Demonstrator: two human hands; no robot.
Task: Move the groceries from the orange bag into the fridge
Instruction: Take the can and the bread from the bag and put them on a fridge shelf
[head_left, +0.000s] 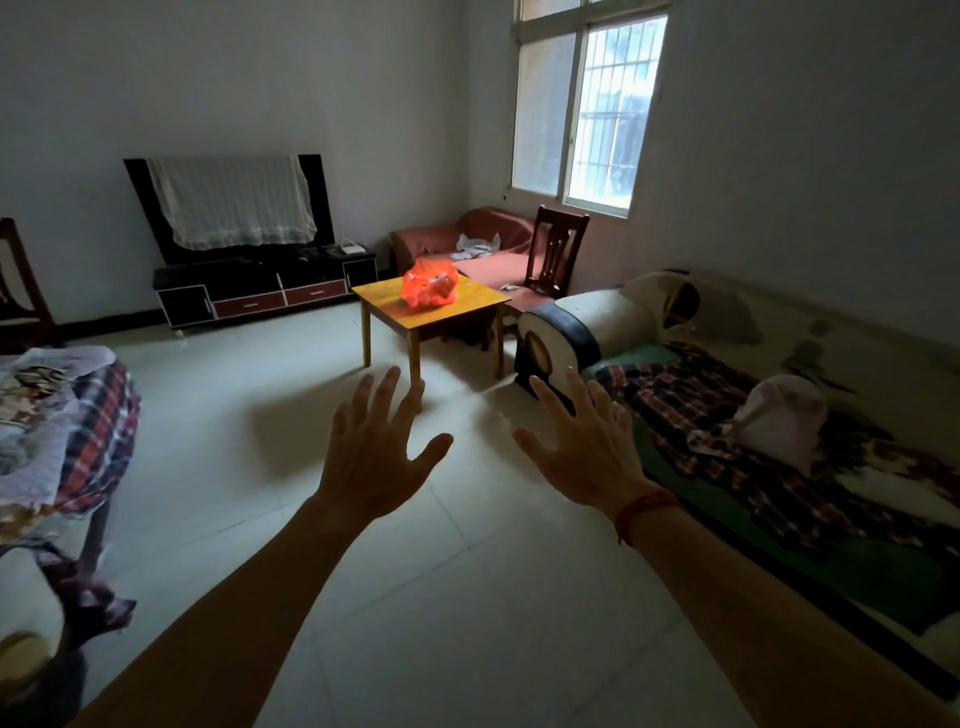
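One room is in view, with a pale tiled floor (467, 597) and plain white walls. Along the right wall runs a long sofa (779, 426) draped in a plaid cover, a pale bundle (779, 421) lying on it. A barred window (587, 109) sits high in the far right corner. Against the far wall stands a television (228, 208) half covered by a white cloth (234, 202), on a low black cabinet (265, 291) with red drawers. A reddish sofa (467, 244) fills the far corner, with a dark wooden chair (558, 254) just in front of it. At the left edge, a plaid-covered seat (67, 436) is partly cut off.

Mid-room stands a small yellow wooden table (467, 312). The orange bag (428, 288) rests on its top, bulging and closed around its contents; what is inside cannot be told. No fridge shows.

Both arms extend forward over the floor, well short of the table. The left hand (374, 447) is empty, palm down, fingers spread apart. The right hand (582, 447) is likewise empty with fingers splayed; a red cord (641, 512) circles its wrist. The hands are apart, touching nothing.
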